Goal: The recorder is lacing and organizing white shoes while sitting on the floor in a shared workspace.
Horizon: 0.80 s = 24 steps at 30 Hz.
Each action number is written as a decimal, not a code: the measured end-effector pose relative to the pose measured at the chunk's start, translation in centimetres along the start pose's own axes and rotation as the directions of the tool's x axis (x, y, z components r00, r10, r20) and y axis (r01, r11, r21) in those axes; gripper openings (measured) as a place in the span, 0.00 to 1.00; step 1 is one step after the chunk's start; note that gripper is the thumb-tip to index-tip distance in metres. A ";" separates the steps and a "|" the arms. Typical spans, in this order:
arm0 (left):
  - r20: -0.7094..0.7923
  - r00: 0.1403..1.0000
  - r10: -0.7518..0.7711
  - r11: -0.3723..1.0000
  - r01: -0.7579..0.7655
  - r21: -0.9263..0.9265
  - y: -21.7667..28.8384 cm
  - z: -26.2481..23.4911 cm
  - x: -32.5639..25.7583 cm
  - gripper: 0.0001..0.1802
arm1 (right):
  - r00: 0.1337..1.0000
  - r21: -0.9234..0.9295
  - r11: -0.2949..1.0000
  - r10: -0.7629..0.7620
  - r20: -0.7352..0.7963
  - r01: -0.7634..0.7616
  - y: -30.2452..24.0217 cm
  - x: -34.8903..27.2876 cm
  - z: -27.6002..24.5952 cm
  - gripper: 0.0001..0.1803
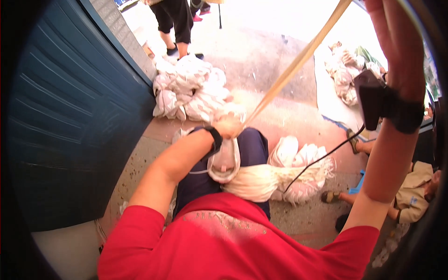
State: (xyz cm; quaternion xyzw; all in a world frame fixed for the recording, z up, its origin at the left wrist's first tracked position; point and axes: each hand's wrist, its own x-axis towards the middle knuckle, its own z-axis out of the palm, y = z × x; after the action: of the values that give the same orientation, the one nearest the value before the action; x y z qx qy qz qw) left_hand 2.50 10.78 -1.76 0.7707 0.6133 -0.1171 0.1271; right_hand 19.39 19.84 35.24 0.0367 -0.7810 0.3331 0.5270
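A pale pink shoe (224, 161) rests on my lap, its opening toward me. My left hand (227, 126) is closed over its far end; glare washes out the fingers. From beside that hand a cream strand of thread (294, 63) runs taut up to the right and leaves the top edge. My right hand (389, 32) is raised high at the upper right, its fingertips cut off by the frame, so its grip is hidden. A thick hank of cream thread (254, 182) lies across my right thigh, close to the shoe.
Pale shoes or cloth bundles (191, 88) are heaped ahead on the floor; more pale shoes (298, 163) lie by my right knee. A dark blue door (74, 116) stands at left. A person (175, 21) stands ahead; another (415, 191) sits at right. A black cable (326, 156) hangs from my right wrist device.
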 end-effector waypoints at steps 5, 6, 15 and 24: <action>0.041 0.999 0.026 0.995 -0.021 -0.102 0.6 -1.0 -0.5 0.09 | 0.983 0.047 0.986 0.163 -0.088 -0.159 -0.1 -0.5 -0.9 0.13; 0.034 0.999 0.032 0.995 -0.028 -0.091 0.7 -1.4 -0.5 0.09 | 0.972 0.064 0.978 0.204 -0.116 -0.198 -0.3 -0.5 -1.1 0.13; -0.018 0.999 -0.036 0.700 0.013 -0.714 -2.2 0.5 1.0 0.14 | 0.934 0.132 0.939 0.334 -0.127 -0.318 -0.4 1.1 -1.4 0.13; -0.143 0.989 -0.023 0.773 -0.073 -0.631 -1.0 2.2 0.8 0.10 | 0.995 0.089 0.996 0.003 -0.097 0.005 -4.9 4.5 0.8 0.11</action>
State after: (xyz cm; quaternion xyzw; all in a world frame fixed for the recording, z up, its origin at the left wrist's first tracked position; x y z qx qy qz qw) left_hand 1.62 10.99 -4.17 0.6973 0.6138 0.1534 0.3367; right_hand 18.75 16.91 41.21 0.0444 -0.7386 0.3689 0.5625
